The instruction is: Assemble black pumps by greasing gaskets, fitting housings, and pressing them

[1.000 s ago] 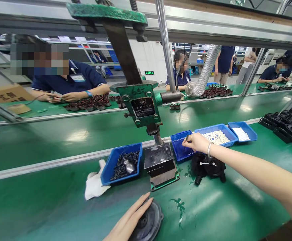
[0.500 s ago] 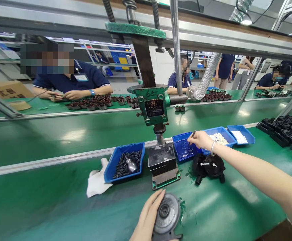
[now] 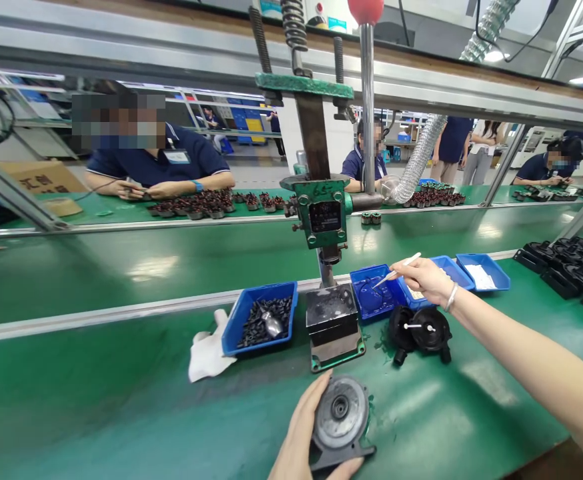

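Note:
My left hand is wrapped around the edge of a round motor housing, grey-faced with a ring-shaped centre and a dark bracket at its lower edge. Pinched in my right hand is a thin white stick, its lower tip over the shallow blue tray with a wet, shiny bottom. The tip's exact shape is too small to tell. Just below that hand lie two black round covers, one partly over the other, with small white pins on them.
A press with a black block base stands mid-bench. Left of it are a blue bin of small black parts and a white cloth. Blue bins line the right. Black parts fill the right edge. People sit opposite.
The view has shifted, moving the scene slightly right. In my right hand the long white stick now shows, slanting down to the tray; earlier only a short dark piece was visible there.

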Demonstrator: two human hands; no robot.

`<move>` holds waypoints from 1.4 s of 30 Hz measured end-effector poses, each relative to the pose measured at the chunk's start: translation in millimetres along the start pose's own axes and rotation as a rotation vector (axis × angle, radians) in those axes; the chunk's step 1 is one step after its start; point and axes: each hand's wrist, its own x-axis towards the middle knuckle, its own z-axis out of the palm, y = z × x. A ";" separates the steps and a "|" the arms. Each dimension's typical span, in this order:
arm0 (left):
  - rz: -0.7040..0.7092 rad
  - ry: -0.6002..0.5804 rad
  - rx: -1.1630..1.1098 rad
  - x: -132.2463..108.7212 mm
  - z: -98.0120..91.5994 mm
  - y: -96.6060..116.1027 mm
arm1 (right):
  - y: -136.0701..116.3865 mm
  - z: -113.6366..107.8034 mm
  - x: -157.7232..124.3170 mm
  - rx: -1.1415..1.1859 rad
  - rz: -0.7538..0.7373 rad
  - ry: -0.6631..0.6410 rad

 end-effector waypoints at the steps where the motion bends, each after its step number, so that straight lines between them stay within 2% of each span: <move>1: -0.004 0.009 0.011 -0.6 2.3 0.3 | -6.7 0.5 -11.0 0.023 -0.007 -0.020; 6: -0.046 -0.039 0.054 -4.1 9.1 4.7 | -40.7 20.0 -72.7 -0.085 -0.106 -0.132; 9: -0.053 -0.071 0.015 -4.2 5.4 6.1 | -52.1 42.2 -100.6 -0.217 -0.189 -0.272; 13: -0.044 -0.057 -0.039 -4.9 -7.9 5.2 | -48.8 73.3 -119.8 -0.295 -0.234 -0.413; 16: -0.003 -0.030 0.043 -8.1 -19.4 3.9 | -40.2 89.5 -124.4 -0.319 -0.246 -0.458; 21: 0.202 0.026 0.175 -14.9 -27.2 -0.5 | -29.7 101.5 -124.0 -0.316 -0.287 -0.469; 26: 0.393 0.064 0.249 -16.6 -23.9 -3.7 | -21.8 106.0 -123.1 -0.297 -0.164 -0.472; 29: 0.431 0.085 0.263 -16.8 -23.0 -2.3 | -18.0 108.2 -123.8 -0.261 -0.094 -0.481; 36: 0.468 0.123 0.254 -16.4 -23.2 0.0 | -15.8 106.5 -126.0 -0.236 -0.030 -0.482; 38: 0.478 0.119 0.262 -16.7 -23.1 -0.5 | -18.9 101.6 -125.3 -0.263 -0.086 -0.451; 42: 0.482 0.129 0.266 -16.7 -22.8 -1.0 | -20.3 92.9 -120.2 -0.386 -0.387 -0.204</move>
